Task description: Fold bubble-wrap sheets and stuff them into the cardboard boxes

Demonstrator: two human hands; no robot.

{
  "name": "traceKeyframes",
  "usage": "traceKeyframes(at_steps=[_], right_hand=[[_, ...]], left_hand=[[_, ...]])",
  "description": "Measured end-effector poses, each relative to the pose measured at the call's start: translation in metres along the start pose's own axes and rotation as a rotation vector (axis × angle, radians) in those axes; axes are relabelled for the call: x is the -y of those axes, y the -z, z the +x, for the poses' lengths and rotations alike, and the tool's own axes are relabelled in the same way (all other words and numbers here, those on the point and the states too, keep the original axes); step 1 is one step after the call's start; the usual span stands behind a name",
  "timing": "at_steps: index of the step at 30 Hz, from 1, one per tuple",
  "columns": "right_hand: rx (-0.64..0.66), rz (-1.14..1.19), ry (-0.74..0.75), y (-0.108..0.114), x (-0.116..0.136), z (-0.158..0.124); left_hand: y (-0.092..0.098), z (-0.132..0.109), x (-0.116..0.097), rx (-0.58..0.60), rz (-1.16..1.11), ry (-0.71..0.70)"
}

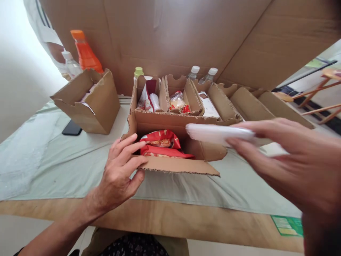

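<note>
An open cardboard box (pixel 181 165) stands in the middle with red food packets (pixel 162 144) inside. My left hand (pixel 121 169) rests on the box's left edge, fingers apart, some fingertips over the rim near the packets. From the right, my right hand (pixel 282 153) pinches a white, plastic-wrapped flat item (pixel 210 133) between thumb and fingers. That item is above the right part of the box, apart from the packets. What the wrapping holds cannot be made out.
Behind stands a row of cardboard compartments (pixel 183 113) with packets and bottles behind it. Another carton (pixel 103 106), a black phone (pixel 71 128) and an orange bottle (pixel 87 53) are at left. Bubble wrap (pixel 22 153) lies far left, a green packet (pixel 287 225) at the front right.
</note>
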State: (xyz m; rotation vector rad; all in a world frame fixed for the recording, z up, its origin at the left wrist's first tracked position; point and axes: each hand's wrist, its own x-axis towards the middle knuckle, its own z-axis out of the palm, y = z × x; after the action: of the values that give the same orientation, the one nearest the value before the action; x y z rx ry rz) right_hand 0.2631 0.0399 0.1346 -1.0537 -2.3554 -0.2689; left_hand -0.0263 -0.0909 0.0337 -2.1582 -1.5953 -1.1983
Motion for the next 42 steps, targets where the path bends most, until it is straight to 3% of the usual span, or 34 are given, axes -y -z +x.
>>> traceKeyframes(at_steps=[3,7,10,14,16,18,21,24,26,30,34,37,42], right_hand=[[0.269,-0.222,0.164,-0.029,0.018,0.042],[0.748,-0.417,0.157,-0.065,0.036,0.070],[0.878,-0.345,0.173,-0.090,0.039,0.072],[0.804,-0.242,0.199,-0.117,0.034,0.066],[0.760,-0.194,0.218,-0.114,0.029,0.065],[0.660,-0.148,0.224,-0.095,0.023,0.061],[0.355,-0.090,0.128,-0.045,0.010,0.040],[0.028,0.017,-0.139,-0.010,-0.006,-0.003],[-0.085,0.192,-0.326,-0.011,-0.014,-0.036],[0.054,0.551,-0.436,-0.063,-0.011,-0.076],[0.168,0.690,-0.483,-0.108,0.010,-0.078],[0.128,0.655,-0.501,-0.103,0.018,-0.088],[-0.002,0.468,-0.487,-0.063,0.019,-0.139]], left_hand=[[-0.005,-0.009,-0.002,0.021,-0.016,0.034],[-0.004,-0.008,-0.003,0.021,-0.019,0.044],[-0.005,-0.005,-0.002,0.019,-0.014,0.046],[-0.010,-0.005,-0.002,0.013,-0.004,0.034],[-0.010,-0.006,-0.003,0.003,-0.005,0.030],[-0.007,-0.009,-0.004,-0.049,-0.009,0.027],[0.000,-0.017,-0.003,-0.201,-0.005,0.043],[0.001,-0.030,0.005,-0.255,-0.088,0.196],[-0.006,-0.037,0.012,-0.197,-0.221,0.376],[-0.033,-0.044,0.023,-0.039,-0.510,0.674],[-0.053,-0.043,0.017,0.014,-0.672,0.757],[-0.054,-0.047,-0.005,0.011,-0.661,0.744],[-0.037,-0.069,-0.051,0.046,-0.553,0.667]])
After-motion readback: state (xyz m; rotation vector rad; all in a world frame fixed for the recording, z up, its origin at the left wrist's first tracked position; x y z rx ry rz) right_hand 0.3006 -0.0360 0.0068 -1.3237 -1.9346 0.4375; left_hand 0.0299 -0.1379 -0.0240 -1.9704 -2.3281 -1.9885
